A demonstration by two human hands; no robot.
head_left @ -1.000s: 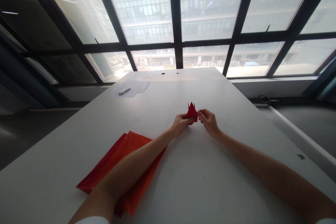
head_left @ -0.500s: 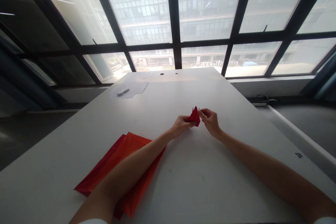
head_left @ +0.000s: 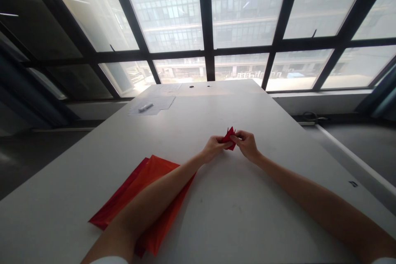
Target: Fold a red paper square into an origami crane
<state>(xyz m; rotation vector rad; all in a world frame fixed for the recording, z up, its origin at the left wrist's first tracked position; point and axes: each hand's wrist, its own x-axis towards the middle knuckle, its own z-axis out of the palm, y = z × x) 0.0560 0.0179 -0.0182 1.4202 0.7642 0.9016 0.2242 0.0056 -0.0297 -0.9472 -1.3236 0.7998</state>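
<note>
A small red piece of folded paper (head_left: 229,135) with pointed tips is held up over the white table, between my two hands. My left hand (head_left: 213,147) pinches its lower left side, thumb laid across the front. On the other side, my right hand (head_left: 246,144) has thumb and fingertips closed on its right edge. The fingers hide part of the folds. Under my left forearm lie larger orange sheets (head_left: 156,173) with a dark red sheet (head_left: 128,192) partly beneath them.
The long white table (head_left: 216,206) stretches toward tall windows. Farther back on the left, a white marker-like object (head_left: 145,107) lies on white papers (head_left: 165,102). A dark round hole (head_left: 191,87) shows near the far edge.
My right thumb and fingers have moved left onto the front of the folded red paper and now pinch its right side. My left hand keeps its grip.
</note>
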